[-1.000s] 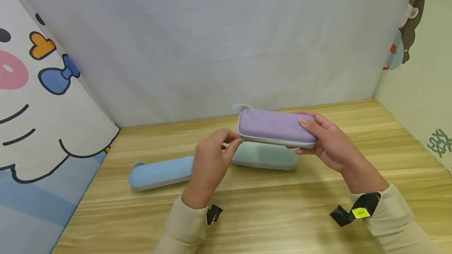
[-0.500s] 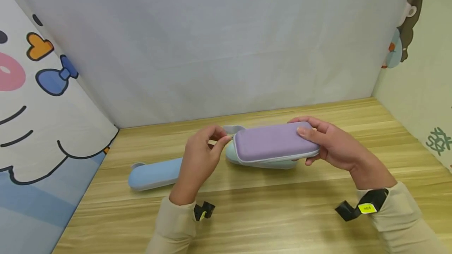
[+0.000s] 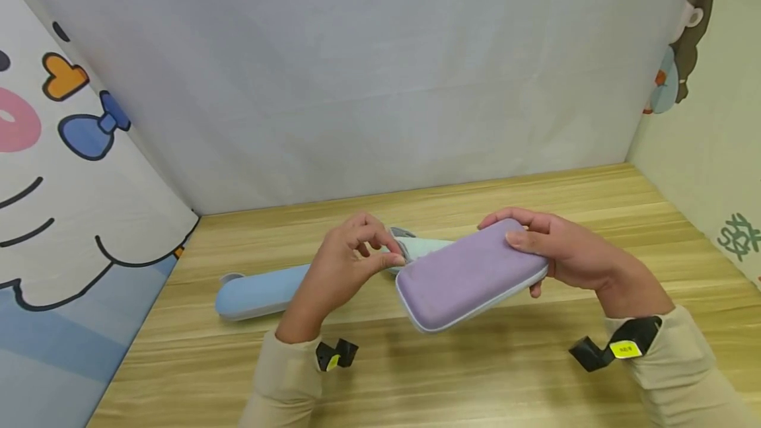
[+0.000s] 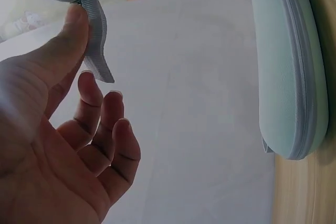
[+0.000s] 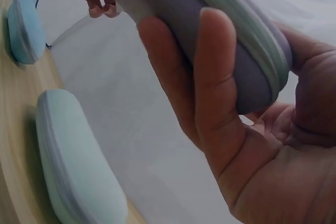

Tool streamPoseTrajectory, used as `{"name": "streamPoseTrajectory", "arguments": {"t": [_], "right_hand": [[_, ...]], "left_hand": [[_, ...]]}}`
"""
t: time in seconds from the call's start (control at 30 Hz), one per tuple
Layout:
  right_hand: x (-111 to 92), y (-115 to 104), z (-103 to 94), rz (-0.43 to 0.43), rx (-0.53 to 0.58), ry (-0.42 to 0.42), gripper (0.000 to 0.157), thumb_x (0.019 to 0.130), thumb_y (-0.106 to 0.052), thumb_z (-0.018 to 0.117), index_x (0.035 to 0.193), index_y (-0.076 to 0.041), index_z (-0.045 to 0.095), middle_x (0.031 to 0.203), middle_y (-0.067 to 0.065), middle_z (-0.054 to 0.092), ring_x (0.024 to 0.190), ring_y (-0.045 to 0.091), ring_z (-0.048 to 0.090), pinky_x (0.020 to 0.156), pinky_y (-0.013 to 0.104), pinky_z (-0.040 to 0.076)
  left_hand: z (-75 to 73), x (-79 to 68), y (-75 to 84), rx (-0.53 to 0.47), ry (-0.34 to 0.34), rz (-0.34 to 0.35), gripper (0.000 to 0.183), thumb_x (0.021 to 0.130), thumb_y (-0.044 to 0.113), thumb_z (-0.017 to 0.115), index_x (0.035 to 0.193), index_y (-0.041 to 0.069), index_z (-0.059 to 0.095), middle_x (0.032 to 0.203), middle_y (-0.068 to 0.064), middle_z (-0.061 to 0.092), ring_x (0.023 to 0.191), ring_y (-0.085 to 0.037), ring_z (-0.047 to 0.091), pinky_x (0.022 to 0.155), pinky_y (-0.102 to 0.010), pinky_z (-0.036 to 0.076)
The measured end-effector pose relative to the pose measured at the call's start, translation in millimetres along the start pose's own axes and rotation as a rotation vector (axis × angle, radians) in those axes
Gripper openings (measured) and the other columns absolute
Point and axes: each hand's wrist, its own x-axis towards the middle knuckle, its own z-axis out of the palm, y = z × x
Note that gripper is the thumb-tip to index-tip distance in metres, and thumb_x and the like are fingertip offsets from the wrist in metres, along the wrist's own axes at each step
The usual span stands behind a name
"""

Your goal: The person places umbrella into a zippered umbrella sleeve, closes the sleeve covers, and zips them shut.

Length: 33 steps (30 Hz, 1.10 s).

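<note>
A purple hard-shell zippered case (image 3: 470, 276) with a pale zip is held above the table, its near left corner tipped down. My right hand (image 3: 571, 256) grips its right end, thumb on top and fingers underneath, as the right wrist view shows. At the case's far left corner my left hand (image 3: 351, 256) pinches the zipper pull between thumb and index finger, which mostly hide it. A grey fabric tab (image 4: 96, 35) hangs from that end beside the thumb. The other left fingers (image 4: 126, 145) are loosely curled.
A mint green zippered case (image 5: 79, 161) lies on the wooden table (image 3: 475, 375) behind the purple one, partly covered by it in the head view. To the left is a light blue case (image 3: 261, 290), partly behind my left hand. A pale curtain (image 3: 386, 84) stands at the back.
The purple case has come lower and nearer, turning so its left end swings toward me. My left fingers have stayed at its zip, shifting from the near left corner to the far one.
</note>
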Motion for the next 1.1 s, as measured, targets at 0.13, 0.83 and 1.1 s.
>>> {"name": "streamPoseTrajectory", "arguments": {"t": [0.13,0.83,1.1], "right_hand": [[-11.8,-5.2,-12.8,-0.062,-0.026,0.067,0.036,0.112,-0.008,0.037,0.144,-0.015,0.051,0.127,0.017,0.057,0.087,0.024,0.066,0.056,0.032,0.057],[-103.5,18.4,-108.2,0.194,-0.314,0.320,0.024,0.109,-0.004,0.040,0.107,-0.021,0.057,0.097,0.004,0.063,0.078,0.023,0.066,0.065,0.038,0.056],[-132.3,43.5,-137.5,0.427,-0.284,0.469,0.025,0.111,-0.022,0.043,0.101,-0.032,0.064,0.103,0.006,0.061,0.088,0.025,0.066,0.074,0.043,0.058]], "left_hand": [[0.2,2.1,-0.3,-0.008,-0.008,-0.029,0.011,0.094,0.023,0.079,0.102,0.018,0.073,0.098,0.008,0.064,0.088,-0.014,0.059,0.075,-0.039,0.053],[-2.4,3.0,0.6,-0.028,-0.016,-0.109,0.014,0.104,0.026,0.066,0.114,0.017,0.069,0.107,0.006,0.065,0.093,-0.014,0.061,0.080,-0.041,0.052],[-4.4,3.0,1.0,-0.035,-0.025,-0.123,0.014,0.105,0.026,0.065,0.114,0.017,0.069,0.111,0.007,0.065,0.095,-0.015,0.061,0.082,-0.042,0.052]]}}
